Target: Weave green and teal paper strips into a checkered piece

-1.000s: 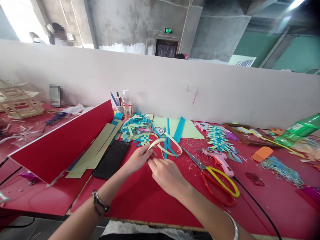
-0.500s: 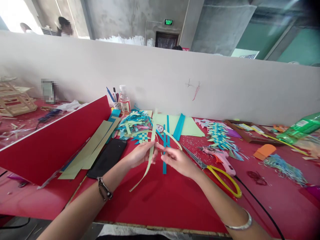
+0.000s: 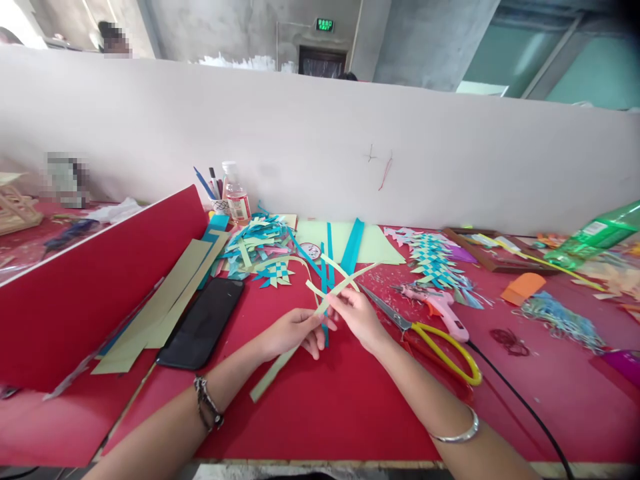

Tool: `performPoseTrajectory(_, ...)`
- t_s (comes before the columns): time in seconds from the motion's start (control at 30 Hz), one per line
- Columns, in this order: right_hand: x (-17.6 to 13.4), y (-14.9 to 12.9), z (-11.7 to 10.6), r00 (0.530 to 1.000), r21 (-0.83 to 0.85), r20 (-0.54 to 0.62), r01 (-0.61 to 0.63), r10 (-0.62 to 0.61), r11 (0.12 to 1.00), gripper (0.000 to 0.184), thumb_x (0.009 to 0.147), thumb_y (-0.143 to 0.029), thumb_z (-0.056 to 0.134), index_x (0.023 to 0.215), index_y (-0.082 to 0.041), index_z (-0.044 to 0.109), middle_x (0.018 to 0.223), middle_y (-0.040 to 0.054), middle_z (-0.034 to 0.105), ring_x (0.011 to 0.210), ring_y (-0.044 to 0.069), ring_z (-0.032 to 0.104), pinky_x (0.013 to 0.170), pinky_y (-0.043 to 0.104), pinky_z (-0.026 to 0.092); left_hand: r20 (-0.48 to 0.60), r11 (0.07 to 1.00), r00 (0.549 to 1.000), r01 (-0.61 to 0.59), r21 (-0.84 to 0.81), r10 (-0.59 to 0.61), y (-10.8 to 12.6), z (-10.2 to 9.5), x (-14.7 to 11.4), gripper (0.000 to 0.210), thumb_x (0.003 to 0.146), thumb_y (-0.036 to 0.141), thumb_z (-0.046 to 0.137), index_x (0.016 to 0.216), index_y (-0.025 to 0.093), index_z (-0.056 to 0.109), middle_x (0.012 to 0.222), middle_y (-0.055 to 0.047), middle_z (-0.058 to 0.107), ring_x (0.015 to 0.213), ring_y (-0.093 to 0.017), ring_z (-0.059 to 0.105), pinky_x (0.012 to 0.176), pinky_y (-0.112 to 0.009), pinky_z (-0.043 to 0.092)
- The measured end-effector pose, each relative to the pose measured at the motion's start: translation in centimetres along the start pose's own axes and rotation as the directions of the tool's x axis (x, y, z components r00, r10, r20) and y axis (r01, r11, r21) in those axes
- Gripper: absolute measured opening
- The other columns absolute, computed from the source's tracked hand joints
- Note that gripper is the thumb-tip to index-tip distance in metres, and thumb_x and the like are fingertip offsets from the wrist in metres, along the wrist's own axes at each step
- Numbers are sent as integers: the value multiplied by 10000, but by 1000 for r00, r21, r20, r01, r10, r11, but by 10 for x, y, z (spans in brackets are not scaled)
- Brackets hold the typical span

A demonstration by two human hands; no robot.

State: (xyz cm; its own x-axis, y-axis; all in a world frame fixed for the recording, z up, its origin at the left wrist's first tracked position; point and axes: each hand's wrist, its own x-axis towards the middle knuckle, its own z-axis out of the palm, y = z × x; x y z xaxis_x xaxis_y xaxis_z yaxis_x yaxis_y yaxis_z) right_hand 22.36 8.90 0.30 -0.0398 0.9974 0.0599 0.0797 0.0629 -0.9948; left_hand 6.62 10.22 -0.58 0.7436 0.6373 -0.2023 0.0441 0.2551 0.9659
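A pale green paper strip (image 3: 273, 379) is pinched between the fingers of my left hand (image 3: 290, 333). My right hand (image 3: 357, 320) grips it too, where one part crosses another above the fingertips. Behind my hands lie narrow blue paper strips (image 3: 330, 248) and a curved pale strip. Beyond them is a pale green paper sheet (image 3: 377, 243) with a wider blue strip (image 3: 353, 245) on it. Scissors with yellow handles (image 3: 445, 340) rest open to the right of my right hand.
Left are a black phone (image 3: 203, 323), a red board (image 3: 115, 287), a pile of paper scraps (image 3: 255, 240) and a bottle (image 3: 236, 197). A woven paper piece (image 3: 435, 260), pink glue gun (image 3: 443, 308) with cord and green bottle (image 3: 595, 233) lie right. A white partition (image 3: 300, 140) stands behind.
The pale green strip has swung from nearly upright to a diagonal, and part of it now crosses over itself or another strip. My right hand has closed on it. The view has shifted slightly.
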Motion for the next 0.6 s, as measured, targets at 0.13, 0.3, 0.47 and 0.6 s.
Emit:
performPoseTrajectory(0.13,3,3,-6,988,21,-152,43,-40,999,310,742,-445,517,608,-166,511,522,-26,531,437,77,451,460,216,358,11,1000,1000,18,10,-19,2,-1,-2,387,800,484,433,844,131,584,491,42,517,370,-61,500,448,-183,424)
performPoseTrajectory(0.3,5,4,-13,952,-79,-271,126,-143,989,257,754,-403,526,814,-162,594,589,-9,548,501,100,484,489,231,393,83,997,993,81,-1,-81,8,-2,-9,386,799,470,444,891,130,602,542,25,539,404,-67,527,450,-184,439)
performPoseTrajectory(0.47,-8,-6,-7,839,-547,71,485,-539,682,222,844,-264,422,940,-223,619,806,41,569,749,148,529,650,274,445,63,969,978,204,-135,-198,12,-1,-10,330,811,416,442,923,140,583,626,-12,604,458,-92,562,460,-206,452)
performPoseTrajectory(0.6,-15,-12,0,664,-693,373,664,-648,281,265,856,-201,414,1019,-257,616,901,59,546,822,158,490,729,294,445,-16,950,975,212,-231,-221,13,0,-8,302,817,375,429,819,113,580,758,-74,636,614,-147,611,515,-238,471)
